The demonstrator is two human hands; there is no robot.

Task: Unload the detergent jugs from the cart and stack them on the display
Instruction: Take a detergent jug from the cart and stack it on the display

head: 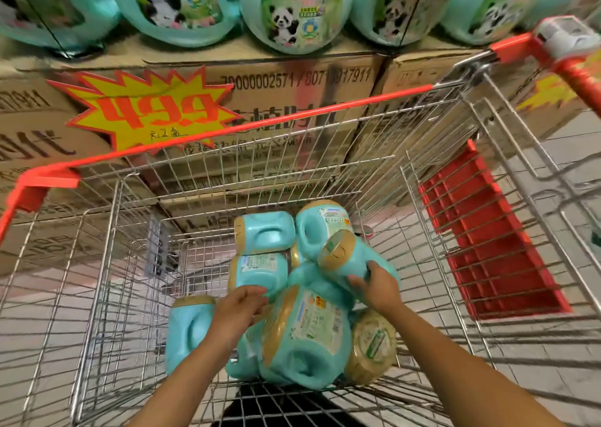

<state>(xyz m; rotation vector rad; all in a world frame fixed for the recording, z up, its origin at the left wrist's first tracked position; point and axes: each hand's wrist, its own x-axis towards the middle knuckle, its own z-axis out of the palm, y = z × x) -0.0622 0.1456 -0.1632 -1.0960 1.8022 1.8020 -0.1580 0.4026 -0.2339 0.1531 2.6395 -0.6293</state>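
Both arms reaching down into wire cart, orange trim on the rim. Teal detergent jugs piled on their sides at the cart bottom, centre to 5 o'clock. Right hand wrapped over the top jug at 3 o'clock of the pile, fingers curled on its body just below the gold cap. Left hand half open, fingers spread, touching a jug at 9 o'clock, no firm grip visible. More jugs, panda labels, standing in a row on display of cardboard boxes at 12 o'clock. Yellow starburst price tag at 10 o'clock.
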